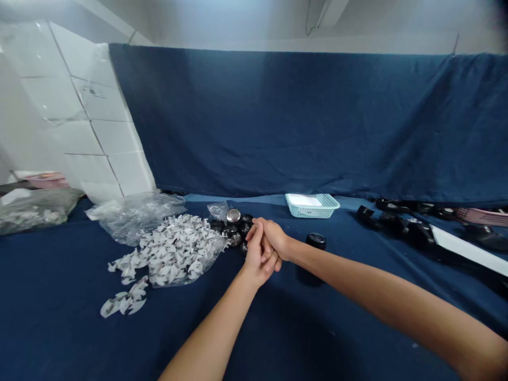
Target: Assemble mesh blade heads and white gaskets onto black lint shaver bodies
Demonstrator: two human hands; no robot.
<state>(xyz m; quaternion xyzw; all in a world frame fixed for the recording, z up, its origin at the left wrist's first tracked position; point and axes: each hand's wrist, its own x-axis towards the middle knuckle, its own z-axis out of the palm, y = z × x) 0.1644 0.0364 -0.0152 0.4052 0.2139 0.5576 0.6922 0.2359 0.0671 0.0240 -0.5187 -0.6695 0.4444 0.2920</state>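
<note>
I'm watching the pile of black round caps (217,225) on the navy cloth (79,328), just beyond the hands, with a silver mesh-topped cap (233,215) lying among them. I'm judging them light, hard and slick-sided, so I'd be taking each by its rim, not its smooth top. The left hand (256,259) and right hand (273,238) are clasping each other just in front of the pile, their fingers pressed closed around the opposite hand and pinching nothing else. A black jar (316,241) is standing just right of them, stiff-looking and best held around its body. Left of the pile, flimsy white cut pieces (174,248) are spilling across a clear plastic bag (135,219), and they look easily crumpled.
</note>
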